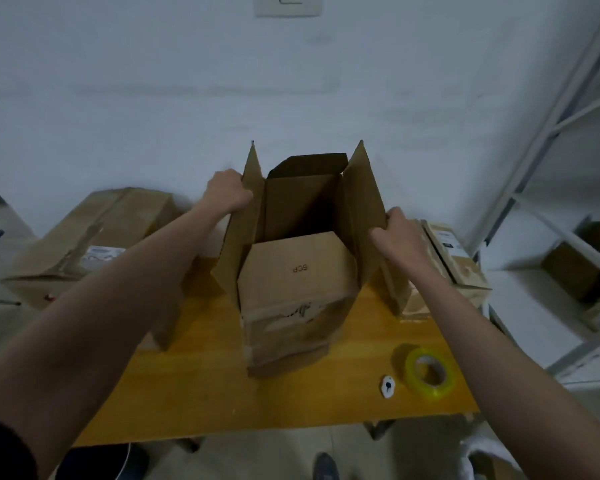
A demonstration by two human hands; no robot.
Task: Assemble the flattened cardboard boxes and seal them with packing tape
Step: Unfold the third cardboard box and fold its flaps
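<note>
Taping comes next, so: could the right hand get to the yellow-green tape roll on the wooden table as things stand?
Probably yes. The yellow-green tape roll lies in the open on the wooden table, nothing blocking it, but the right hand grips a flap of the brown cardboard box and must let go.

Left hand (226, 190) and right hand (397, 237) grip side flaps of the upright cardboard box (291, 296).

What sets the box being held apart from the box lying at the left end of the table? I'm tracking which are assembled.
The held box stands upright with its top flaps open; the left box lies on its side and looks closed. The left hand and right hand grip the held box's side flaps; nobody touches the left box. The left box bears a white label; the held box shows only small print. Both are brown cardboard.
</note>
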